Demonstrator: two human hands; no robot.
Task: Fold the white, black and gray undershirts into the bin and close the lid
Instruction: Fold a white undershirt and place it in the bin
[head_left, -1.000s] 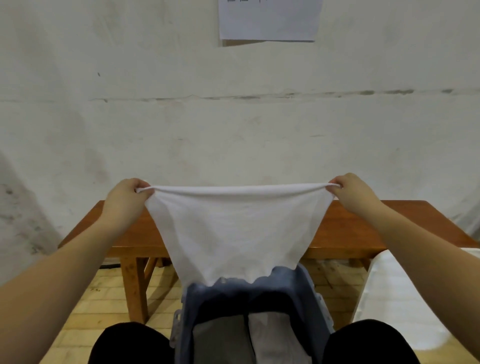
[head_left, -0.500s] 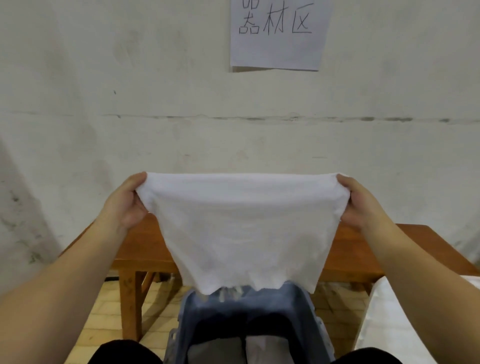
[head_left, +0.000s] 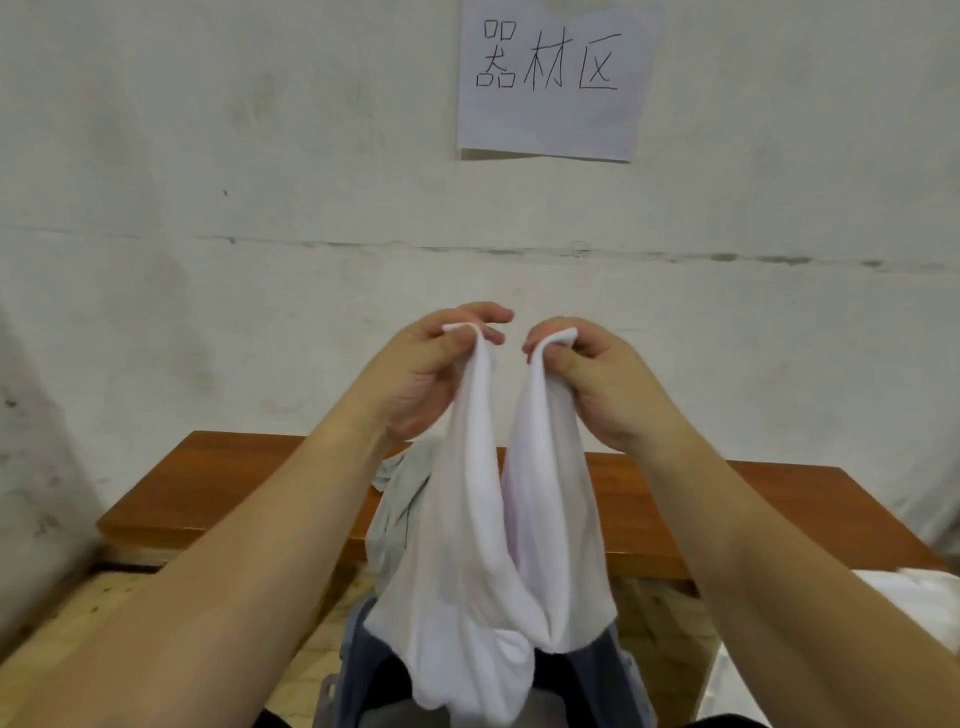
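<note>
White undershirt (head_left: 488, 525) — top corners, spread wide a moment ago, now brought together; my left hand (head_left: 441, 364) and right hand (head_left: 582, 374) each pinch one. Halved, hanging above the bin (head_left: 358, 670) — probably ready to lower.

The left hand (head_left: 426, 374) and the right hand (head_left: 587, 384) are raised side by side, close together, each pinching a top corner of the undershirt (head_left: 498, 561), which hangs between the forearms. Below its hem sits the bin (head_left: 363, 670). Behind the cloth stands a bench (head_left: 234, 493) with another garment (head_left: 400, 499) draped on it. Above, a paper sign (head_left: 553, 78) hangs on the wall (head_left: 208, 208).
</note>
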